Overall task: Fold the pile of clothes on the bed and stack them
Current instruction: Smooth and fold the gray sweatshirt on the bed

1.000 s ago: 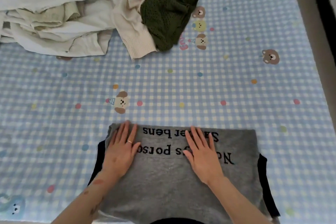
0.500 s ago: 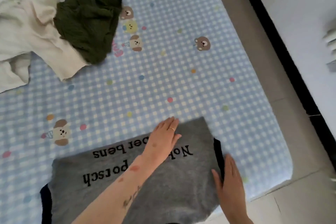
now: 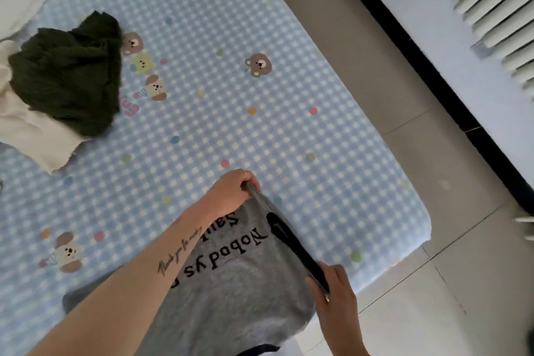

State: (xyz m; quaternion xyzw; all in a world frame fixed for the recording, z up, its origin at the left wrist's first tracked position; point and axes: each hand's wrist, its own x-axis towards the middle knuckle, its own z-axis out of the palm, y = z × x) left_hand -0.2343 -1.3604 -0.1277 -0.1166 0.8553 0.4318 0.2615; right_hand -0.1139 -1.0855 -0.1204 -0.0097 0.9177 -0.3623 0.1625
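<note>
Both hands are now gripping the grey shirt [image 3: 239, 283] instead of lying flat on it as they were half a second ago, and its right-hand edge is lifting off the bed. Around it, the blue checked sheet [image 3: 260, 139] with bear prints is covering the bed, whose corner is showing at the right above a pale tiled floor [image 3: 450, 283]; a white radiator [image 3: 502, 6] is standing against the far wall. At the upper left a crumpled dark green garment [image 3: 69, 72] is lying partly on top of cream-coloured clothes [image 3: 34, 136], well apart from the shirt, and nothing is lying between them. The left hand [image 3: 231, 189], wearing a ring, is curling its fingers round the shirt's far corner, its forearm crossing over the fabric. The right hand [image 3: 335, 289] is pinching the near part of the same edge, along the black trim [image 3: 291, 246]. The shirt is lying at the bed's near right corner, its black lettering upside down and partly hidden by the forearm.
</note>
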